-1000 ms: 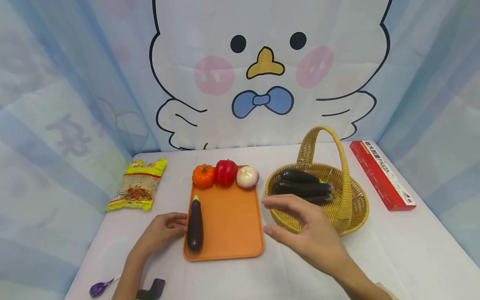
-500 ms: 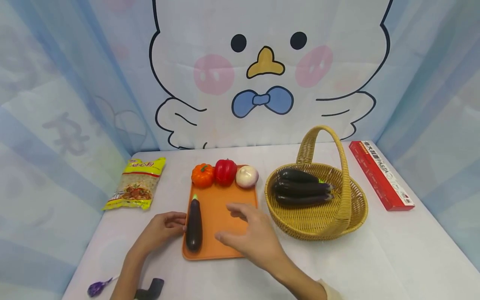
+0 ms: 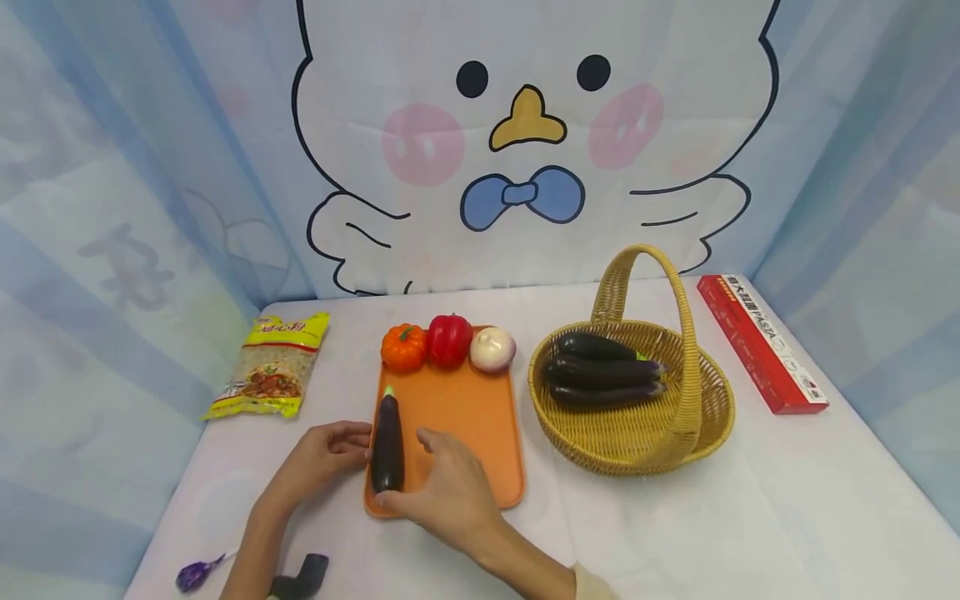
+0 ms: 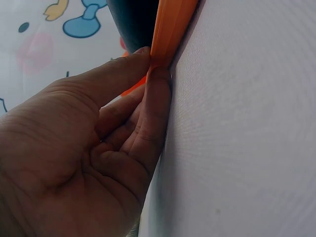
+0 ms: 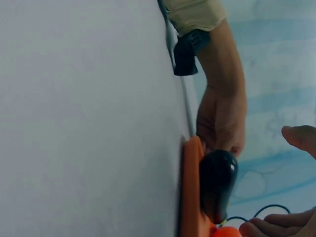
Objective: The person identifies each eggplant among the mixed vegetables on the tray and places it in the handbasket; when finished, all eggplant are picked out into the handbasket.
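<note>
An orange tray (image 3: 465, 417) bears a dark eggplant (image 3: 387, 450) along its left side. At the tray's back edge sit an orange pumpkin (image 3: 403, 347), a red bell pepper (image 3: 449, 341) and a white-purple onion or turnip (image 3: 492, 349). My left hand (image 3: 324, 457) pinches the tray's left rim; in the left wrist view its thumb (image 4: 116, 74) lies on the rim and the fingers are at the edge below. My right hand (image 3: 450, 492) hovers over the tray just right of the eggplant, thumb and fingers spread apart. The right wrist view shows a gap between this hand and the eggplant (image 5: 216, 182).
Right of the tray, a wicker basket (image 3: 600, 446) with a tall handle holds several eggplants (image 3: 603, 372). A red pasta box (image 3: 761, 343) lies far right. A yellow food bag (image 3: 273, 367) lies at left, and a purple-wrapped lollipop (image 3: 197, 575) at the front left.
My right hand has moved left from beside the basket, across the tray, to the eggplant's right side. My left hand has stayed at the tray's rim.
</note>
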`<state>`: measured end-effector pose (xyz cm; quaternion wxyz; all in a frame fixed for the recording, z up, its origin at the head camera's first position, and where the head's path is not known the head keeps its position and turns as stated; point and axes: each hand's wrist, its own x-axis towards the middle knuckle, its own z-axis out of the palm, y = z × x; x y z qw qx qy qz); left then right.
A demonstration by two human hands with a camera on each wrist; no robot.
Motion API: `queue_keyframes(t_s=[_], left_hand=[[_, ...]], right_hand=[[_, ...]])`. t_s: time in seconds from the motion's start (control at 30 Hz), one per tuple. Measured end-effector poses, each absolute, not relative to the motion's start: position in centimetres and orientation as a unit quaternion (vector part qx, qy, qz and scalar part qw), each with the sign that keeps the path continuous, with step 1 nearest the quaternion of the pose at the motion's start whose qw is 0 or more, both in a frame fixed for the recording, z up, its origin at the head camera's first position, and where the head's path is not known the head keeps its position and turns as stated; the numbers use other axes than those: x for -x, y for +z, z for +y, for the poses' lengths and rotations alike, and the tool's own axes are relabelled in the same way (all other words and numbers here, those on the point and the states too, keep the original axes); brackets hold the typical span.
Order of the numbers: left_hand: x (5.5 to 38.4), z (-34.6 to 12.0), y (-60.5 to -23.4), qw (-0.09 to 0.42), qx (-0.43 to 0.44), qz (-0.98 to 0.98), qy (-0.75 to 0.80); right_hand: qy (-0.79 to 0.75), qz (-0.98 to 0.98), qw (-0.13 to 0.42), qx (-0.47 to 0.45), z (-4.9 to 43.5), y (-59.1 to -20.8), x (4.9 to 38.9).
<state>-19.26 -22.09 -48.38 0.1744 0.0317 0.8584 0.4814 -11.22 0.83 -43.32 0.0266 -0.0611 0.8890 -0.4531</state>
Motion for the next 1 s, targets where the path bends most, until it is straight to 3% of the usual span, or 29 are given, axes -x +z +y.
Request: queue_keyframes(t_s=[0.2,0.7,1.0], left_hand=[[19.3,-22.1,-48.1,0.171,-0.044,0.855,0.488],[19.1,-22.0,-48.1,0.169,-0.037,0.860,0.480],[19.1,-22.0,-48.0,0.170,-0.039,0.858,0.483]], right_hand=[[-0.449,0.891,0.038,0.063,-0.6,-44.3,11.7],[-0.428,0.899,-0.003,0.089,-2.1,-46.6,12.5],[-0.424,0.902,0.010,0.083,-1.9,-46.7,13.0]])
